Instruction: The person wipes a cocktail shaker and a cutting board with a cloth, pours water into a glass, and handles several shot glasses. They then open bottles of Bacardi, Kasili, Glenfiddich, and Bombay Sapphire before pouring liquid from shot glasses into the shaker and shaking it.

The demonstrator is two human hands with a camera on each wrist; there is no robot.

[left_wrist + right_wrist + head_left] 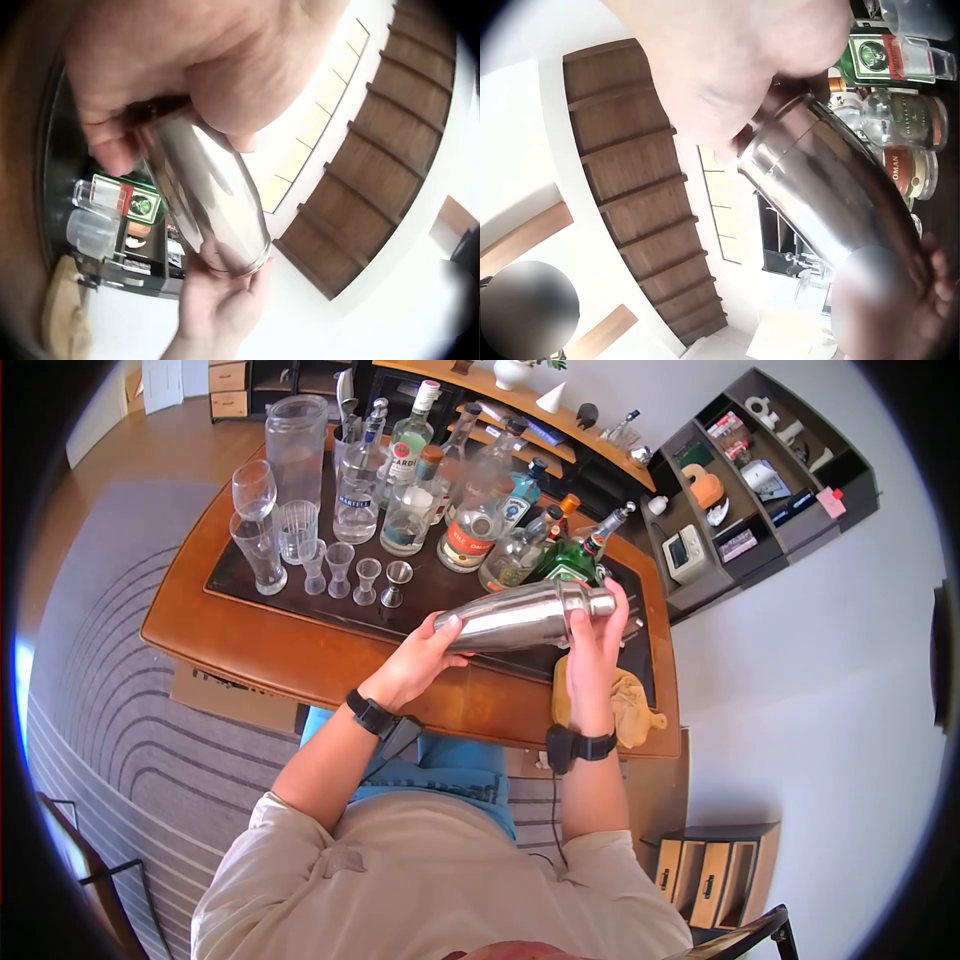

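A silver metal shaker point(515, 617) lies almost level above the table's near part, held between both hands. The left hand point(415, 660) grips its wide base end, thumb on top; in the left wrist view the shaker point(214, 195) slants below that hand's palm point(202, 60). The right hand point(593, 645) holds the capped end, with its fingers around the cap and thumb at the collar. In the right wrist view the right hand point(742, 60) covers the cap, and the shaker's body point(832, 180) runs down to the left fingers.
Behind the shaker stand several bottles point(465, 540), a row of small glasses point(339, 570), a steel jigger point(397, 582), a wine glass point(254, 490) and a tall clear jar point(296, 450). A wooden board point(563, 690) with a tan cloth point(630, 708) lies at the right edge of the table point(250, 650).
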